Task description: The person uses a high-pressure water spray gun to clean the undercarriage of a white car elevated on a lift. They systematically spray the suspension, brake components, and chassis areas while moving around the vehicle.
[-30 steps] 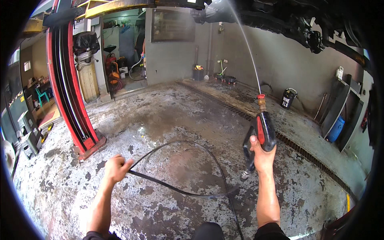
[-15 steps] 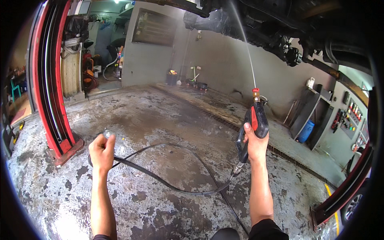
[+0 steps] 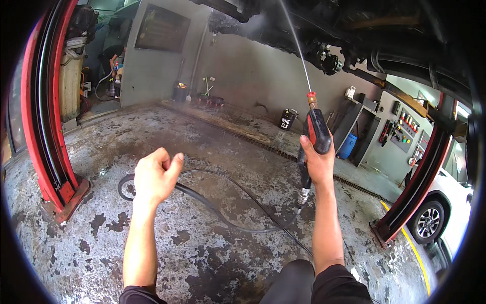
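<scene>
My right hand [image 3: 320, 161] is wrapped around a black and red pressure washer gun [image 3: 318, 133], its brass and red nozzle tilted upward. From it a thin jet of water [image 3: 299, 46] shoots up against the dark underside of a raised vehicle [image 3: 283, 38]. A black hose [image 3: 210, 205] runs from the gun's lower end across to my left hand [image 3: 156, 175]. That hand is closed around the hose, thumb sticking out; the part inside the fingers is hidden. Beyond the hand the hose bends in a loop near the floor.
Red lift posts stand left [image 3: 48, 116] and right [image 3: 417, 185]. A drain grate [image 3: 258, 144] crosses the wet, patchy floor. Along the back are a black bucket [image 3: 287, 120], a blue drum [image 3: 347, 147] and a tool board [image 3: 402, 130]. A white car [image 3: 453, 202] is parked right; someone [image 3: 109, 57] bends in the left doorway.
My view has swung to the right, bringing the bucket and white car into sight. My left hand has moved nearer the gun and turned. Water still sprays upward.
</scene>
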`<state>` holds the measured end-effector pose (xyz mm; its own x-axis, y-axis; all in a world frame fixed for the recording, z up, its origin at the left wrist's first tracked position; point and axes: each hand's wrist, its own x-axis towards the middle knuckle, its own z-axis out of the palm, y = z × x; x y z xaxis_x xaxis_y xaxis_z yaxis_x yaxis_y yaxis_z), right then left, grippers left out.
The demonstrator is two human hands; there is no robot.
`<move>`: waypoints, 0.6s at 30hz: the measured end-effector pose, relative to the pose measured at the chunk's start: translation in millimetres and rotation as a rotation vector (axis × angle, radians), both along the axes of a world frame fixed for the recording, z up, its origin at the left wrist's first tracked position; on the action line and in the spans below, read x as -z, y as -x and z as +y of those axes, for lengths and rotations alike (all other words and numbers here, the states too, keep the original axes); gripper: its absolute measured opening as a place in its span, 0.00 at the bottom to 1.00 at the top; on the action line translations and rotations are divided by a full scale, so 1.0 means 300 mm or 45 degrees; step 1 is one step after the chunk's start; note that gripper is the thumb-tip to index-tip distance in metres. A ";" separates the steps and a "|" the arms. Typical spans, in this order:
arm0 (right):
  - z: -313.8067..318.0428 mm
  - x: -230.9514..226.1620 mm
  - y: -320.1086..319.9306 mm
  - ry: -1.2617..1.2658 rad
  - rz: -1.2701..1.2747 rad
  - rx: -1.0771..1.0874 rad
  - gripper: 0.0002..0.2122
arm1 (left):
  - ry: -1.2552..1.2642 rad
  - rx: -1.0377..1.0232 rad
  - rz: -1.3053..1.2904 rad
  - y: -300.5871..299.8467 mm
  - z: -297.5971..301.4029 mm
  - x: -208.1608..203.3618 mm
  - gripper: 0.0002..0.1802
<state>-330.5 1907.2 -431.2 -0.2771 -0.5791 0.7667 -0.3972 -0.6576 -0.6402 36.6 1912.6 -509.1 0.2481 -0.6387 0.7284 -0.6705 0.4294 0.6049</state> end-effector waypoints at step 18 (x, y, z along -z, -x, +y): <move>0.207 -0.989 -0.225 -0.098 1.086 1.215 0.29 | 0.259 0.608 -0.030 -0.035 0.286 -0.101 0.25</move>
